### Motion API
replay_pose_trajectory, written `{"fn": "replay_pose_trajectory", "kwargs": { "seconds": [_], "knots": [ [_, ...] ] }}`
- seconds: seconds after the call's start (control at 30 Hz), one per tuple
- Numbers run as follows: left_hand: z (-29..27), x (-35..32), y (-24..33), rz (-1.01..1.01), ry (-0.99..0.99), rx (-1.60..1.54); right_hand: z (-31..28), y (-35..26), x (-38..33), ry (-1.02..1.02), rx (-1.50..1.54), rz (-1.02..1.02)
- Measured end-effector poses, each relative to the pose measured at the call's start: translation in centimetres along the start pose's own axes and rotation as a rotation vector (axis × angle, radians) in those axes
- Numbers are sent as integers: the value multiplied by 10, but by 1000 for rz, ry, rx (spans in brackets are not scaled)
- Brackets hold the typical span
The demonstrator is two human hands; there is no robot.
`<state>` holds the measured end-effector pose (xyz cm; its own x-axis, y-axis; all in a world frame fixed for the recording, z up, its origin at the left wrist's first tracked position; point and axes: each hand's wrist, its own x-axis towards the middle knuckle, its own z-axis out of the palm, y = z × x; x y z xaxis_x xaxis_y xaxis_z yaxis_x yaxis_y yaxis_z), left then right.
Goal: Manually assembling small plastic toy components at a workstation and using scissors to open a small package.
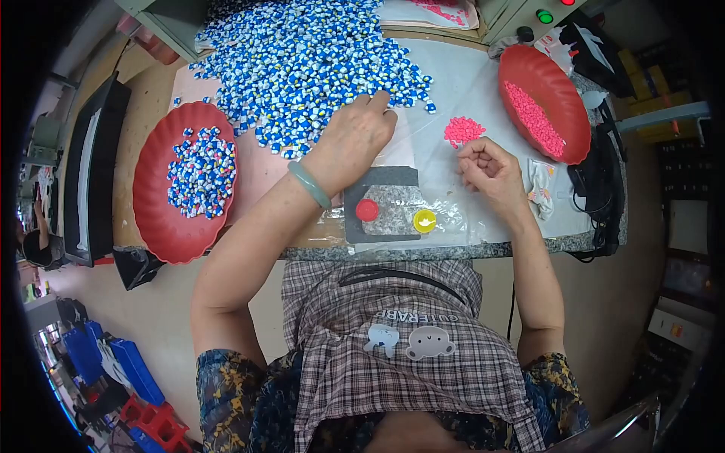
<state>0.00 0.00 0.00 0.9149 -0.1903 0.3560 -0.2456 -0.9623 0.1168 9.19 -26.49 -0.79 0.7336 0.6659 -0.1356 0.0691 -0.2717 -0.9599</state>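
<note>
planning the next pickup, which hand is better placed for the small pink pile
Likely the right hand: it is close beside the small pink pile, while the left hand is farther off, by the blue pile.

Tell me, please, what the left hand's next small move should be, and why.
Probably the left hand should pinch one piece from the broad pile of small blue-and-white pieces, since its fingertips are at the pile's edge. The right hand, fingers curled, is beside the little heap of bright pink pieces. I cannot tell whether either hand already holds one.
</note>
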Motion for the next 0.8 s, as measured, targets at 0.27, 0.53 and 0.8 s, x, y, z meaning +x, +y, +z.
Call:
{"fn": "replay_pose_trajectory", "kwargs": {
  "seconds": [0.27,0.53,0.8],
  "knots": [
    [-4,-11,6,-130,179,-393,5,-13,-4,-64,278,30],
    [-26,-18,55,-250,168,-833,29,-25,-16,-51,534,18],
    [-35,-22,75,-363,115,-1052,48,-35,-23,-106,605,-79]
  ]
}}
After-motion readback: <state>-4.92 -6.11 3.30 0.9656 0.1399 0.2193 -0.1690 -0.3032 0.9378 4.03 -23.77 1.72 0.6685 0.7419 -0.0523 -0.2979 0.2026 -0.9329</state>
